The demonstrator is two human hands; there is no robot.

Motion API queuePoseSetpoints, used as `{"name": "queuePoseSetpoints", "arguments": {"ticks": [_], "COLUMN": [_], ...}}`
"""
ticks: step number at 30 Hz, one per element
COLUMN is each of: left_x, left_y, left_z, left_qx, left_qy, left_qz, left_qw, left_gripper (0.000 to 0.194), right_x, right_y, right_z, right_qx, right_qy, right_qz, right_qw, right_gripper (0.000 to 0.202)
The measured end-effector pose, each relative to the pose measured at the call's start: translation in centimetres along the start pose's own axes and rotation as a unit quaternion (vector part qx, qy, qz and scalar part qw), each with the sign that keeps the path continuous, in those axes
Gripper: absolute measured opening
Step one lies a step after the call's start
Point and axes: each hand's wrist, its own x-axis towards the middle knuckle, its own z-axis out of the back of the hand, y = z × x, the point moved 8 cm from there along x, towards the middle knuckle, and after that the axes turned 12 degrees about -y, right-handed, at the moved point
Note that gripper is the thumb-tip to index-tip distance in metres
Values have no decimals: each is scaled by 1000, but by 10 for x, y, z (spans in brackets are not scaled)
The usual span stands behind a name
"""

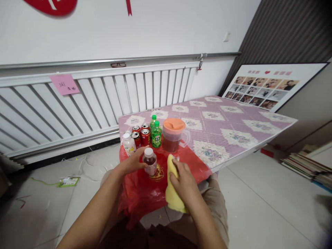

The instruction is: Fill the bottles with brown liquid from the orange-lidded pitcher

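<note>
A seated person's left hand is curving around the left side of a clear plastic bottle with a white cap and dark contents, thumb and fingers spreading apart; how firmly they are pressing, one cannot tell. The bottle is standing upright on a shiny red plastic sheet, which is covering the near left end of a table with a purple-and-white floral cloth. To its right, the right hand is clamping a soft yellow cloth between thumb and fingers, the lower end hanging toward the near edge. Farther back, a clear plastic pitcher with an orange lid is standing to the right of green bottles with green caps; red metal cans are clustering to their left. A white ribbed radiator is lining the far wall.
</note>
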Motion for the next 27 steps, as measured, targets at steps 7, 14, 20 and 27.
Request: {"name": "queuePoseSetpoints", "arguments": {"ticks": [7, 14, 20, 27], "left_x": [-19, -15, -15, -19], "left_y": [-1, -1, 9, 10], "left_z": [-14, -18, -10, 10], "left_qx": [88, 4, -52, -136], "left_qy": [-233, -173, -99, -153], "left_qz": [48, 27, 32, 58], "left_qw": [967, 984, 993, 977], "left_gripper": [76, 61, 64, 59], "right_x": [26, 56, 80, 63], "right_y": [23, 43, 46, 23], "right_z": [-19, -55, -77, -96], "right_qx": [-32, -41, 4, 10], "right_qy": [6, 103, 193, 225], "right_qz": [51, 112, 163, 123], "right_qw": [998, 988, 968, 967], "right_gripper": [48, 51, 47, 50]}}
